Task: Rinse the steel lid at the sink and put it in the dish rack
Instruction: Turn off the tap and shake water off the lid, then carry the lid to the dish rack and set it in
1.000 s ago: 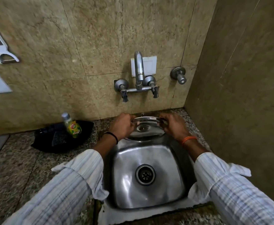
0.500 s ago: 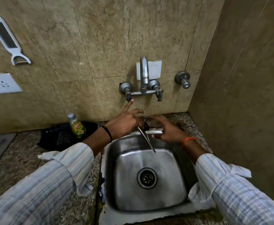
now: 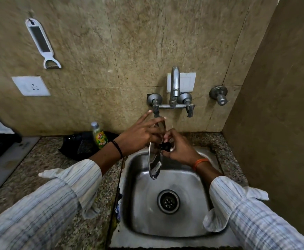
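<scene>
Steel lid (image 3: 154, 165) is up on edge over the back of the sink (image 3: 198, 221), just under the tap (image 3: 174, 87), seen nearly edge-on w/ its black knob (image 3: 164, 147) facing right. Your right hand (image 3: 181, 148) is closed on that knob. Your left hand (image 3: 140, 137) is pressed flat on the lid's other face, index & middle fingers (image 3: 154, 120) splayed up toward the left tap handle (image 3: 155, 109). Can't tell if water is running. Drain (image 3: 168, 201) sits below the lid's lower edge, well apart. On the bench (image 3: 39, 168) left of the sink: a green-label bottle (image 3: 98, 136) standing at a black bag (image 3: 80, 145). A white peeler (image 3: 42, 44) hangs on the wall above a socket (image 3: 31, 86).
</scene>
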